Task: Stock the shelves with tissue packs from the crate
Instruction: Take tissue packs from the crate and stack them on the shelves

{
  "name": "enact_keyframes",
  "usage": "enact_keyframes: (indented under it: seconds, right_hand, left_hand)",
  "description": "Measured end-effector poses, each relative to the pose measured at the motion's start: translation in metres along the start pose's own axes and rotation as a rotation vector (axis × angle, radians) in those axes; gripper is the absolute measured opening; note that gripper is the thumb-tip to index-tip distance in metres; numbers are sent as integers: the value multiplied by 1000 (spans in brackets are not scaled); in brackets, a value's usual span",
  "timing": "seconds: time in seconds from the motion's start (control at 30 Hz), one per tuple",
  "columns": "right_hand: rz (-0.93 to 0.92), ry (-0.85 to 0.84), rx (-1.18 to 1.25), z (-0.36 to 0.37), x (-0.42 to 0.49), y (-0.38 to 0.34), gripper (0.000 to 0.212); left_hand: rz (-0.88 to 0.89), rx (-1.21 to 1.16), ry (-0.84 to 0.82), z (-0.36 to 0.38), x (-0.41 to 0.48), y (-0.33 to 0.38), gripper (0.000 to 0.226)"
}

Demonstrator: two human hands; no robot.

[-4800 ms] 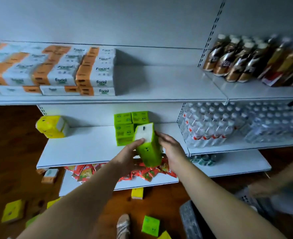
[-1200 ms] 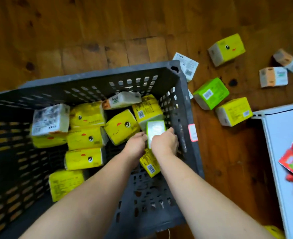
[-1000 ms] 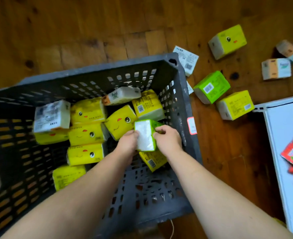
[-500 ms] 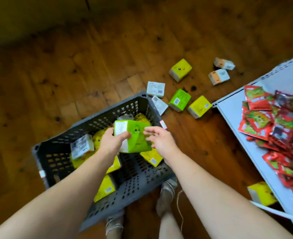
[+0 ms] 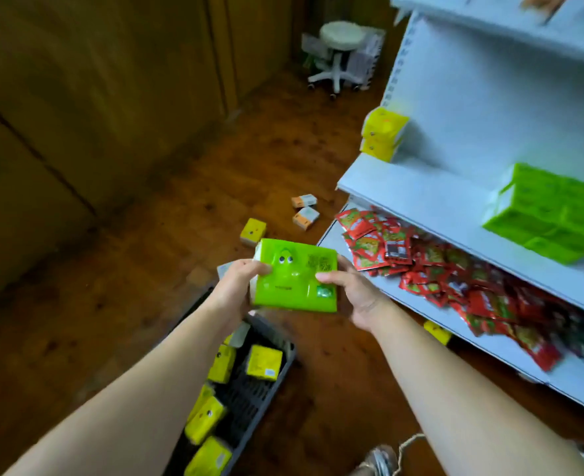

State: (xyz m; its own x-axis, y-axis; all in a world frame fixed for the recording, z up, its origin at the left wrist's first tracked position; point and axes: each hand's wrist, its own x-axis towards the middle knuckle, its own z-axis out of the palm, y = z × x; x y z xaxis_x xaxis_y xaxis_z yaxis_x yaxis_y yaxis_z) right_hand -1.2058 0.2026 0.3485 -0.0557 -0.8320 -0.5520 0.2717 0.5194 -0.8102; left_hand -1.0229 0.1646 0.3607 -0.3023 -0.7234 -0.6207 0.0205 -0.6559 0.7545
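Note:
A green tissue pack with a cartoon face is held in the air between both hands. My left hand grips its left end and my right hand grips its right end. Below them stands the dark grey crate with several yellow tissue packs inside. To the right rises the white shelf unit; its middle shelf carries a stack of green tissue packs and, further back, yellow packs.
The lower shelf holds a heap of red snack sachets. Loose packs lie on the wooden floor: a yellow one and two orange-white ones. A white stool stands in the far corner.
The green pack has been lifted out of the crate and carried up and right, turned face-up. My view has swung from the crate toward the shelves.

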Motion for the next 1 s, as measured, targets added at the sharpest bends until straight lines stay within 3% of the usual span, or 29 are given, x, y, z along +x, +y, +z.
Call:
enact_keyframes:
  seconds: [0.13, 0.23, 0.3, 0.37, 0.4, 0.57, 0.63, 0.67, 0.77, 0.8, 0.9, 0.97, 1.0]
  right_hand:
    - [-110, 190, 108, -90, -65, -48, 49]
    - [-213, 378, 233, -159, -116, -74, 36]
    - [-252, 478, 343, -208, -145, -82, 45]
    - [-290, 557, 428, -255, -169, -85, 63]
    - [-312, 578, 454, -276, -179, -87, 62]
    - [-295, 697, 548, -376, -203, -80, 46]
    - [-248, 740, 466, -416, -208, -77, 38]
    - [-223, 748, 411, -434, -211, -77, 24]
    - [-175, 706, 292, -486, -212, -76, 9]
    - [-164, 689, 268, -500, -209, -78, 10]
    - [-176, 636, 294, -535, -189, -77, 47]
    - [-185, 621, 353, -551, -172, -78, 51]
    - [-183, 622, 369, -558, -162, -79, 45]
  left_hand:
    - [47, 99, -171, 122, -8, 35, 48]
    - [90, 103, -275, 219, -11, 41, 18]
    - [74, 132, -376, 282, -14, 34, 9]
    - [42, 177, -477, 343, -21, 20, 8]
    - [25, 196, -513, 370, -23, 11, 7]
    - [-94, 237, -504, 495, -21, -35, 17]
    - [-155, 220, -465, 532, -10, -46, 7]
    - [-170, 238, -450, 545, -3, -49, 4]
    - [-161, 333, -439, 575, 27, -54, 10]
    - [-157, 368, -451, 582, 37, -56, 12]
    - [-121, 451, -563, 601, 62, -58, 25]
    - [-117, 492, -670, 614, 79, -58, 38]
    - [-105, 528, -678, 620, 90, -58, 30]
